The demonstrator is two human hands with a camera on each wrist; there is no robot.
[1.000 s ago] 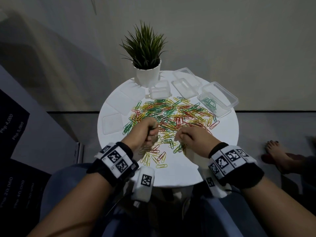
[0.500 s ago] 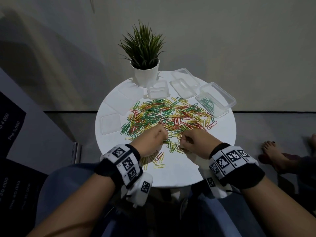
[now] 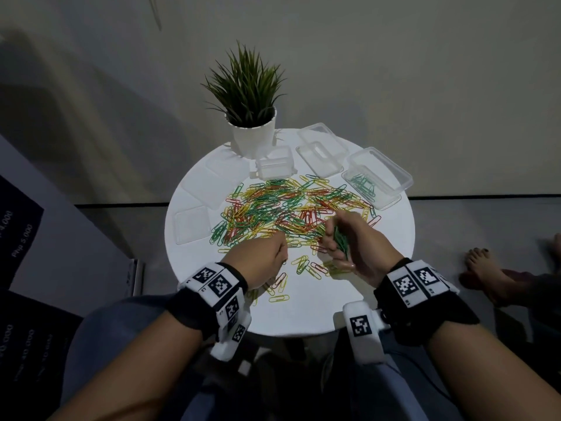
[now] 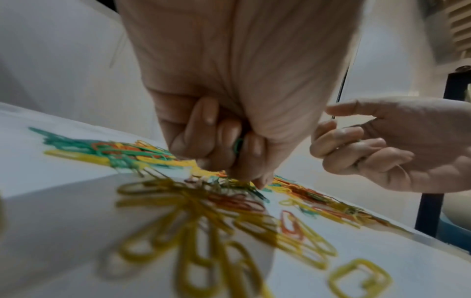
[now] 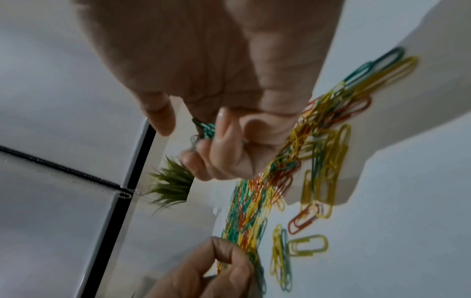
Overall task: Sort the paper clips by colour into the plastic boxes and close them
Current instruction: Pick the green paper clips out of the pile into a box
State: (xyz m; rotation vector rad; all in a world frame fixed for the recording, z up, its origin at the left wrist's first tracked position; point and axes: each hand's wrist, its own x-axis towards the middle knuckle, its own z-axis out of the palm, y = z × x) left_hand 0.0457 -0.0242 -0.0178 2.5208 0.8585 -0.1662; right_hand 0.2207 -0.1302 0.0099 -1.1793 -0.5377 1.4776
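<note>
- Clear plastic lids lie flat on the left side of the round white table, well apart from the boxes.
- then the big mixed pile of paper clips in green, yellow, red and orange, spread across the middle of the table, with some loose yellow ones nearer the front edge.
- left hand is down at the near edge of the pile, fingers curled in tight, thumb and fingertips pressed together on the clips. The left wrist view shows a bit of a green clip tucked between the curled fingers.
- potted plant at the back, with a small clear box just in front of it.
- right hand is lifted a little above the table, palm turned inward, fingers curled round a bunch of green clips; index finger sticks out looser.
- two more clear boxes at the back right, can't tell what's in them.
- furthest right, an open box with green clips already lying in it.
- someone's bare foot on the floor past the table.
</note>
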